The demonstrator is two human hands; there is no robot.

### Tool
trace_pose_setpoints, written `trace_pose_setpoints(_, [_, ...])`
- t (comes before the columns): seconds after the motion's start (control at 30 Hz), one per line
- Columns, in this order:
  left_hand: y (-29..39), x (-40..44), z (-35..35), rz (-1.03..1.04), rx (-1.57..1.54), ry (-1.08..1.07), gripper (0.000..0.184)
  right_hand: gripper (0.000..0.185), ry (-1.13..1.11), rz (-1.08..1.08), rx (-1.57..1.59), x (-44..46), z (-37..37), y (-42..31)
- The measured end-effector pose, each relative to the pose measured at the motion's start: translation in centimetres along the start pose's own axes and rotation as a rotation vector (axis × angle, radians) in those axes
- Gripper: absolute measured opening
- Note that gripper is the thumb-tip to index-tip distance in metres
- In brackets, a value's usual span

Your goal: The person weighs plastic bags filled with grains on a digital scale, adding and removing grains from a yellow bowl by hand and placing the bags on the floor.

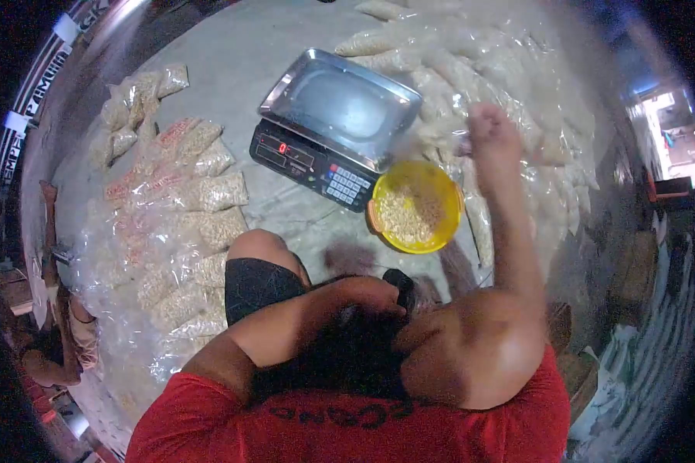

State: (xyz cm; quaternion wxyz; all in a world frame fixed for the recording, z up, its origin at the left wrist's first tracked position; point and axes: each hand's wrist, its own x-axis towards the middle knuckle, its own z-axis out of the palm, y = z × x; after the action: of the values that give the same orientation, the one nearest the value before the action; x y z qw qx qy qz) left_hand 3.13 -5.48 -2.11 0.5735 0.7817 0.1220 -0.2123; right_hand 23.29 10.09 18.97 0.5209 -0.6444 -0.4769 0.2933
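Observation:
My right hand [494,131] reaches out over the filled clear plastic bags at the right. It is smeared by motion, its fingers look curled, and what they hold, if anything, does not show. My left hand [377,296] lies closed in front of my body, against a small black object [398,285] whose kind I cannot make out. Between the hands and the scale stands a yellow bowl [455,197] with pale beans [405,217] in it. Touching or close behind it is a digital scale [316,166] with a bare steel pan [344,96]; its red display reads 0.
Filled bean bags [216,193], some with red print, lie piled at the left. More filled bags [548,131] cover the floor at the right. My bent knee [259,247] is beside the left pile. Another person's arm [50,262] shows at the far left edge.

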Motion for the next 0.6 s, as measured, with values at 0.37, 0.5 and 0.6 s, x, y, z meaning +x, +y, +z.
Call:
trace_pose_setpoints(0.37, [-0.7, 0.2, -0.4, 0.033, -0.074, -0.060, 0.067, 0.039, -0.059, 0.213, 0.102, -6.5, 5.9, 10.2])
trace_pose_setpoints(0.5, [0.4, 0.1, -0.6, 0.024, -0.024, 0.023, 0.067, 0.048, 0.091, -0.112, 0.072, -9.9, 2.6, 8.9])
trace_pose_setpoints(0.6, [1.4, 0.6, -0.8, 0.004, -0.058, -0.040, 0.068, 0.044, -0.111, -0.128, -0.341, -10.9, 1.9, 13.4])
